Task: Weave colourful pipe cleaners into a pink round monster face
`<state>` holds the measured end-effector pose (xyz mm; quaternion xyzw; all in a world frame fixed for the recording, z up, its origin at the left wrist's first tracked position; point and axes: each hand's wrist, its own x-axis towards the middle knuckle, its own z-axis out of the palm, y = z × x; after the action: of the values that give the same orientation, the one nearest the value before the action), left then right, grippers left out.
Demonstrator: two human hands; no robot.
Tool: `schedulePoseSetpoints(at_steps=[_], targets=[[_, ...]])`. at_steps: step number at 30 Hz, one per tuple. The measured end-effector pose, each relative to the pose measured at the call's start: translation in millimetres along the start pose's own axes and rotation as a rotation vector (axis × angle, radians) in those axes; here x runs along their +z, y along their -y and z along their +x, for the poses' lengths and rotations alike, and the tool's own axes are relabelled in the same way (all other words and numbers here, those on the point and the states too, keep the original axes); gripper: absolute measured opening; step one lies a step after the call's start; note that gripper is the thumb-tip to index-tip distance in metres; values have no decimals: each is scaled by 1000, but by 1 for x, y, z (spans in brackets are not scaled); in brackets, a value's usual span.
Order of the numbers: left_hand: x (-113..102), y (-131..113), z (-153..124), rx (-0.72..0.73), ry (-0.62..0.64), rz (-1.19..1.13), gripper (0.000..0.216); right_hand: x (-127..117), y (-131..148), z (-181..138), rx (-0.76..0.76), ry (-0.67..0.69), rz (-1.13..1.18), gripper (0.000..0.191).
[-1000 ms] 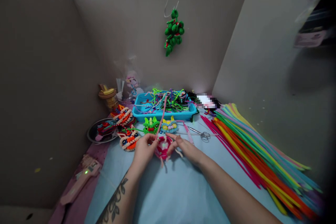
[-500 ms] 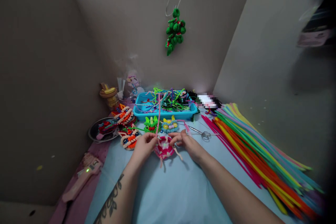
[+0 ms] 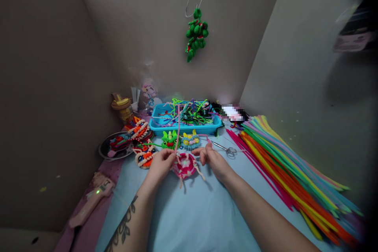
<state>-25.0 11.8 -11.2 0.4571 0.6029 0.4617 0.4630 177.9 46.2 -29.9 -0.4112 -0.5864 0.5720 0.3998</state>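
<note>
My left hand [image 3: 163,162] is closed, thumb and fingertips pinching the left edge of a round pink and magenta piece [image 3: 185,166] woven from pipe cleaners. A long pink pipe cleaner [image 3: 178,130] stands up from that pinch. Short pale ends stick out along the piece's lower side. My right hand [image 3: 213,161] is just right of the piece, index finger stretched toward its upper edge and thumb apart; no held thing shows in it. Behind the hands lie a green pipe-cleaner face [image 3: 170,140] and a light blue one with yellow [image 3: 190,141].
A blue tray [image 3: 186,130] of pipe-cleaner scraps stands behind. Scissors [image 3: 225,149] lie right of the faces. Long coloured pipe cleaners [image 3: 283,173] spread at right. Orange faces [image 3: 145,156], a metal bowl [image 3: 102,150] and a pink glue gun [image 3: 91,204] are at left.
My right hand's fingers have drawn slightly away to the right from the piece, and the index finger has straightened. My left hand keeps its pinch.
</note>
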Motion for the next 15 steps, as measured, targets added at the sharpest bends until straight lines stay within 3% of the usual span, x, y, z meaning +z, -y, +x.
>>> schedulePoseSetpoints(at_steps=[10,15], targets=[[-3,2,2,43,-16,66,30,-1,1,0,-7,-6,7,74],[-4,-1,1,59,-45,90,30,1,2,0,-7,-95,39,72]])
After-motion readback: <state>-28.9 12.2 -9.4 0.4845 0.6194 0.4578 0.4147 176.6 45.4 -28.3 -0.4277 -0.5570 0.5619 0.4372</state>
